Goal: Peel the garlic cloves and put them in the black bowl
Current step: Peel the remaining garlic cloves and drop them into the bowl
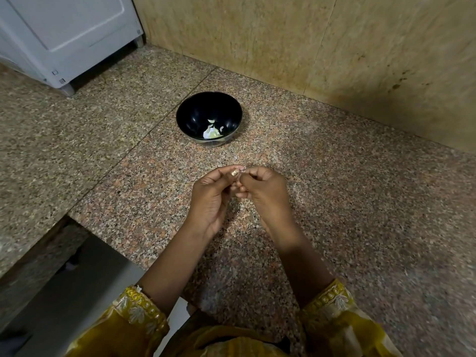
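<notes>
nearest the camera, 2 mustard-yellow embroidered cuffs frame the bottom of the view, the left sleeve (139, 313) at 7 o'clock and the right sleeve (332, 300) at 5 o'clock. from them both bare forearms reach toward 12 o'clock over the speckled granite worktop (373, 215). the left hand (210, 202) and the right hand (266, 193) meet fingertip to fingertip over the middle of the worktop. each grip is narrow, with fingers curled in and pinching the same garlic clove (241, 168). only a small pale, pinkish papery bit of the clove shows past the fingertips, and the rest is hidden between the 2 hands. at 12 o'clock from the hands, well apart from them, the black bowl (209, 96) stands upright on the worktop. on its floor, toward its near side, lie a few pale pieces of garlic (212, 133); whether they are peeled cloves or skin cannot be told. at 10 o'clock a white appliance (64, 34) stands on short feet at the far left of the worktop. a tan stone wall (309, 47) rises behind the bowl from 12 to 2 o'clock.
</notes>
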